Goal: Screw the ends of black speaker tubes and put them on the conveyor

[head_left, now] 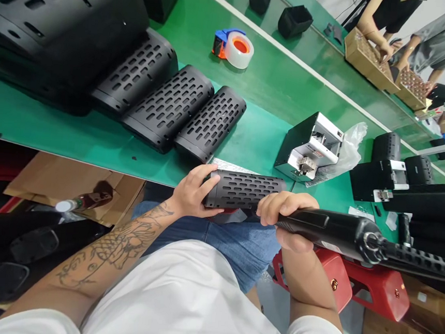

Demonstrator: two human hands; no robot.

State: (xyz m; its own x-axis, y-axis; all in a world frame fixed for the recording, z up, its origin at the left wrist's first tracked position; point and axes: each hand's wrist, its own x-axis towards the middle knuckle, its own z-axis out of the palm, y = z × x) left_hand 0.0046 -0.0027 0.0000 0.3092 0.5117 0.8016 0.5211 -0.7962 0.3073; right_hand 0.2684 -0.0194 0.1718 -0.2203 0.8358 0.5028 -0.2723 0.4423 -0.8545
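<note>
My left hand (192, 191) is wrapped round the near end of a black perforated cylinder shell (246, 191), held over my lap at the bench's front edge. My right hand (286, 214) grips a black electric screwdriver (329, 229) by its barrel, its working end against the shell's other end. The tool's coiled cable runs off to the right. A silver foil piece (230, 165) lies on the bench just behind the shell.
Three more perforated black shells (173, 108) lie in a row on the green bench (276, 83), beside a big black housing (56, 22). A tape dispenser (235, 46), a white screw feeder (312, 146) and black boxes stand nearby. Other people handle cardboard trays at the far right.
</note>
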